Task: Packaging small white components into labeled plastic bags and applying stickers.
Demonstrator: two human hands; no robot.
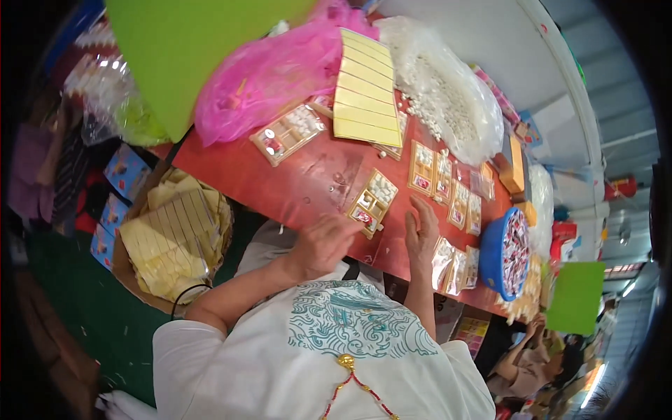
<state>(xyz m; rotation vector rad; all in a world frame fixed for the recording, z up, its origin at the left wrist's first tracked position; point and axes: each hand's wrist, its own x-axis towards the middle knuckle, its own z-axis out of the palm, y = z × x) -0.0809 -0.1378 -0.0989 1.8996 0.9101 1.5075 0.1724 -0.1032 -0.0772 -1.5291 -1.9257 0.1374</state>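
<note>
In front of me on the red table (280,183) lies a small tan compartment tray (374,199) with white pieces in its far part and a small red-and-white packet at its near end. My left hand (325,245) is at the tray's near left, fingers bent together and slightly blurred; whatever they may hold is hidden. On the tray's right, my right hand (422,231) is raised with thumb and fingers apart and nothing visible between them. Another partly filled tray (288,133) sits farther left.
Beyond lie a pink plastic bag (269,80), a yellow lined sheet stack (364,91) and a clear bag of white pieces (455,91). Several filled trays (423,166) and a blue basin (493,255) of small packets stand right. A cardboard box (126,269) holds yellow sheets.
</note>
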